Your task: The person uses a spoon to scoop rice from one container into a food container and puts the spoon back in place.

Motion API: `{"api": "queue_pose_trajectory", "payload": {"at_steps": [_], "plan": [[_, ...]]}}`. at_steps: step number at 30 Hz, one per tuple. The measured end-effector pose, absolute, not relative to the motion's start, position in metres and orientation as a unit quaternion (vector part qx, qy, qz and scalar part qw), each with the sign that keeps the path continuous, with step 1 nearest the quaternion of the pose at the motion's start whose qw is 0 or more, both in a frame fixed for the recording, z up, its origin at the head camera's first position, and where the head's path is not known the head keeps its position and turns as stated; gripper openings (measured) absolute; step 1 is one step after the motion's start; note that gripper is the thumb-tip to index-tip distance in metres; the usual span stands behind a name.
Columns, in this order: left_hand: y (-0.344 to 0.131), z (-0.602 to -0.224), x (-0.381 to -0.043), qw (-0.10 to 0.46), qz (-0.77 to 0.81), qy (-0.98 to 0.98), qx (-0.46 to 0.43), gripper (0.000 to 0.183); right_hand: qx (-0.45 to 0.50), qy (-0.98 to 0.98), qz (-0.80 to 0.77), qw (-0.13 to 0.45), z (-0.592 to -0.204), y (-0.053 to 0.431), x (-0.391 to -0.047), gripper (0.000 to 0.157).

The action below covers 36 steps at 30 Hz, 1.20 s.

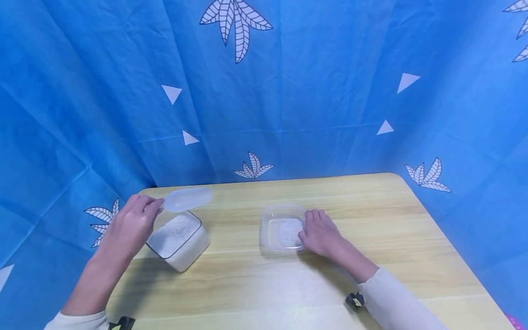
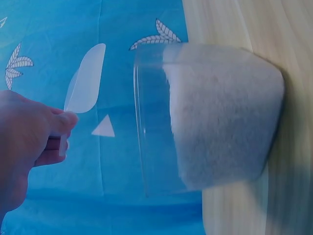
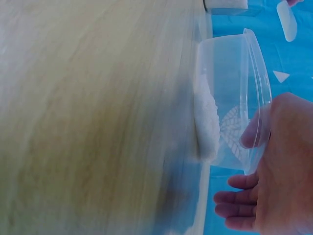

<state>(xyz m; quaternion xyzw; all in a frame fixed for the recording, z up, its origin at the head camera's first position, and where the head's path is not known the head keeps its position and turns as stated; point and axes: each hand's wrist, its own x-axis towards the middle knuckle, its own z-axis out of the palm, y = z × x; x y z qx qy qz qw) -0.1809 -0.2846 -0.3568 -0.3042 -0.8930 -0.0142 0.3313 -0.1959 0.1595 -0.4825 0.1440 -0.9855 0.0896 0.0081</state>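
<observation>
My left hand [image 1: 134, 220] pinches the short handle of a translucent plastic scoop [image 1: 189, 199], held in the air above a clear, dark-rimmed bin [image 1: 198, 245]. White grains [image 2: 220, 112] fill much of that bin; whether they are rice cannot be told for sure. In the scoop no grains can be made out. A shallow clear plastic tub [image 1: 266, 229] stands to the right, with a small heap of white grains [image 3: 207, 120] on its bottom. My right hand [image 1: 323, 234] grips the tub's right side, thumb over the rim on the inside and fingers outside.
Both containers stand on a light wood-grain table [image 1: 247, 284]. A blue curtain [image 1: 288, 91] with white leaves and triangles hangs behind the table and along its sides. Between bin and tub lies a strip of bare tabletop.
</observation>
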Motion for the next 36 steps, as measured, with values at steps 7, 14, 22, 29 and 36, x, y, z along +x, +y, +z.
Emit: {"api": "queue_pose_trajectory", "payload": {"at_steps": [7, 14, 22, 29, 36], "plan": [[-0.299, -0.353, -0.174, 0.299, 0.001, -0.912, -0.282, 0.034, 0.146, -0.985, 0.089, 0.013, -0.482, 0.159, -0.196, 0.054], [-0.306, -0.352, -0.17, 0.305, -0.001, -0.91, -0.279, 0.034, 0.148, -0.985, 0.086, 0.017, -0.483, 0.158, -0.197, 0.051], [-0.315, -0.351, -0.165, 0.301, 0.004, -0.91, -0.285, 0.031, 0.144, -0.986, 0.086, 0.017, -0.483, 0.159, -0.196, 0.048], [-0.324, -0.353, -0.162, 0.283, 0.015, -0.915, -0.287, 0.029, 0.139, -0.986, 0.092, 0.01, -0.481, 0.158, -0.195, 0.052], [-0.326, -0.352, -0.159, 0.273, 0.057, -0.915, -0.291, 0.036, 0.14, -0.986, 0.092, 0.012, -0.481, 0.157, -0.195, 0.051]]}}
